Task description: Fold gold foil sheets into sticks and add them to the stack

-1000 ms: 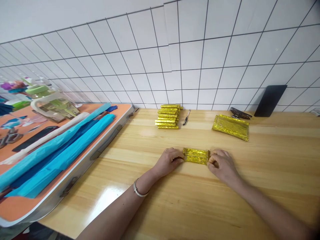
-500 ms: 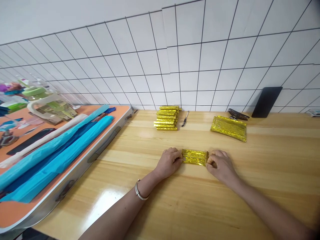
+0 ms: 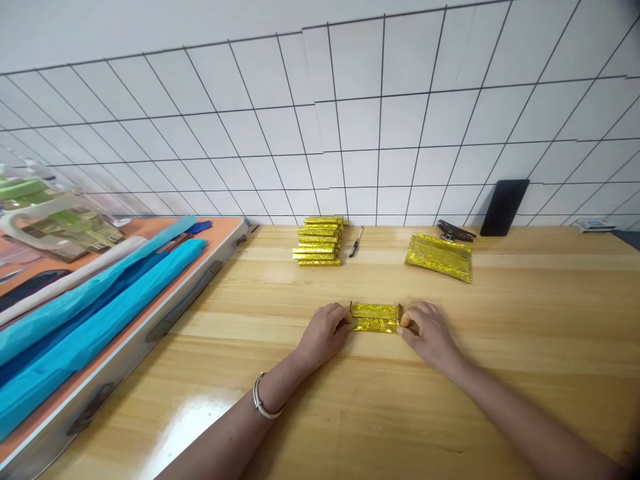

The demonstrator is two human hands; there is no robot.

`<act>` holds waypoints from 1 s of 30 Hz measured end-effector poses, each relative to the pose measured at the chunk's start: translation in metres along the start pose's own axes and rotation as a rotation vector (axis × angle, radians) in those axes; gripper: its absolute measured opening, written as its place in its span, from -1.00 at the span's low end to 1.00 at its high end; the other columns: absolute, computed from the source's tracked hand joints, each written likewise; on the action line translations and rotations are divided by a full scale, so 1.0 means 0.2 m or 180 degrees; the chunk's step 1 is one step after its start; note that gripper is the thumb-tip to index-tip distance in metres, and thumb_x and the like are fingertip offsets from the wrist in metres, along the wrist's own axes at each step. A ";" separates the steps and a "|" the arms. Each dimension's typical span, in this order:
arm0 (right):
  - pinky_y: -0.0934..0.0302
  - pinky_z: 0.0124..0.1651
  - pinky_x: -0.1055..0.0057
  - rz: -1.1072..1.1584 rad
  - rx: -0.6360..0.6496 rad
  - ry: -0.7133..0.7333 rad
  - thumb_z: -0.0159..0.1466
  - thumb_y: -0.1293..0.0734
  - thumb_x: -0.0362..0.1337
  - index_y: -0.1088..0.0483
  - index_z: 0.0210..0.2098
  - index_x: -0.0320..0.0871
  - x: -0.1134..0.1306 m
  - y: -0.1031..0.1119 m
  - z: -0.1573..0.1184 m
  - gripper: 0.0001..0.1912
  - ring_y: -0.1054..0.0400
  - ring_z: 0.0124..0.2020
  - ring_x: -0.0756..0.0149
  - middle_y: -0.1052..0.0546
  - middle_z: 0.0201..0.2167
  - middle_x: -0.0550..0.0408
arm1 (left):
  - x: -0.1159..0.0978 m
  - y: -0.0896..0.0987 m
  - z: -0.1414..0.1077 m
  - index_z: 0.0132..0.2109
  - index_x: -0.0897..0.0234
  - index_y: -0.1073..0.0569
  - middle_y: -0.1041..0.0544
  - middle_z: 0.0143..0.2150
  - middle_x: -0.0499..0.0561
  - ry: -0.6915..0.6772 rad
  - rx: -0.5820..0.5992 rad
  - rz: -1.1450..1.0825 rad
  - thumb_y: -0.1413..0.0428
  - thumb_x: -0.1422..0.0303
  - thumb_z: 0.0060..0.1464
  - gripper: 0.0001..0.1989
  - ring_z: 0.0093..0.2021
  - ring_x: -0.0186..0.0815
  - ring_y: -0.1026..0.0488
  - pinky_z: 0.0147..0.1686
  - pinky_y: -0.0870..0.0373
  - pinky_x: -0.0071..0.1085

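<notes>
View swung right | gold foil | left fingers, right fingers at ends

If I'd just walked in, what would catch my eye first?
Probably the shiny gold foil piece on the wooden table, its ends pinched by the left grip and right grip. Behind it, near the tiled wall, sits a pile of gold foil strips. At left, bright blue bundles lie across an orange tabletop.
</notes>
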State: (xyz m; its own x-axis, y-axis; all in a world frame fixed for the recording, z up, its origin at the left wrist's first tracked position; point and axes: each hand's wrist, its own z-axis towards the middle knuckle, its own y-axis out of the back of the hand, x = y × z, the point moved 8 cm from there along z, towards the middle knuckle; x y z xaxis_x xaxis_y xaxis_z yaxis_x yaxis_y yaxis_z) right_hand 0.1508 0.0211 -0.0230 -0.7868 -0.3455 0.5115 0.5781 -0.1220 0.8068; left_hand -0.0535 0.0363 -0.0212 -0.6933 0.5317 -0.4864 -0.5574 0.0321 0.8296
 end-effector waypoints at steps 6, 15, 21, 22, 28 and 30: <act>-0.10 -0.23 0.30 0.0132 -0.0011 0.0081 0.09 -0.34 -0.30 -0.34 -0.50 -0.11 0.01 0.02 0.00 -0.92 -0.22 -0.29 0.24 -0.38 -0.42 0.11 | -0.09 -0.01 -0.05 -0.14 0.27 -0.36 -0.42 -0.26 0.03 -0.0686 0.0365 0.0589 0.04 0.50 0.18 -0.86 -0.20 -0.27 -0.32 -0.17 -0.27 -0.32; -0.14 -0.17 0.26 -0.0558 0.0035 0.0605 0.24 -0.23 -0.36 -0.39 -0.37 -0.14 0.12 0.03 -0.05 -0.89 -0.24 -0.23 0.21 -0.41 -0.35 0.02 | -0.25 0.05 -0.05 -0.23 0.33 -0.33 -0.40 -0.28 0.10 -0.1515 0.1038 0.1522 0.12 0.48 0.21 -0.86 -0.26 -0.23 -0.30 -0.23 -0.27 -0.30; -0.16 -0.07 0.21 -0.0937 0.0091 0.0926 0.25 -0.26 -0.23 -0.38 -0.28 -0.18 0.17 0.04 -0.08 -0.85 -0.22 -0.12 0.15 -0.41 -0.27 -0.05 | -0.21 0.02 -0.01 -0.22 0.32 -0.33 -0.39 -0.32 0.07 -0.1576 0.0869 0.1348 0.14 0.49 0.22 -0.84 -0.32 -0.28 -0.29 -0.27 -0.27 -0.35; -0.17 -0.07 0.22 -0.0961 0.0103 0.0965 0.25 -0.26 -0.21 -0.38 -0.29 -0.19 0.17 0.03 -0.07 -0.84 -0.22 -0.13 0.15 -0.41 -0.27 -0.05 | -0.18 0.02 0.00 -0.22 0.32 -0.34 -0.38 -0.33 0.06 -0.1481 0.0766 0.1178 0.14 0.48 0.22 -0.84 -0.32 -0.29 -0.30 -0.27 -0.27 -0.37; -0.19 -0.21 0.25 -0.1454 0.0177 0.1356 0.28 -0.18 -0.37 -0.36 -0.33 -0.20 0.18 -0.02 -0.08 -0.86 -0.23 -0.26 0.20 -0.39 -0.38 -0.02 | -0.08 0.01 0.03 -0.24 0.30 -0.35 -0.37 -0.35 0.03 -0.1170 0.0376 0.0368 0.08 0.50 0.16 -0.88 -0.30 -0.33 -0.31 -0.25 -0.29 -0.42; -0.19 -0.21 0.23 -0.1684 0.0238 0.1534 0.27 -0.15 -0.44 -0.36 -0.30 -0.21 0.20 -0.04 -0.08 -0.84 -0.23 -0.28 0.20 -0.39 -0.38 -0.03 | -0.07 0.01 0.02 -0.23 0.31 -0.35 -0.37 -0.33 0.04 -0.1189 0.0379 0.0343 0.08 0.50 0.16 -0.87 -0.29 -0.33 -0.31 -0.23 -0.29 -0.42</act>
State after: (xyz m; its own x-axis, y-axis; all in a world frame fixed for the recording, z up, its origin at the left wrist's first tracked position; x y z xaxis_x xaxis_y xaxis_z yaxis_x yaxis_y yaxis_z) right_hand 0.1179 -0.0074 -0.0130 -0.7644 -0.6322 -0.1270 0.1160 -0.3285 0.9373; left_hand -0.0421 0.0329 -0.0120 -0.5190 0.8076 -0.2800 -0.4185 0.0455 0.9071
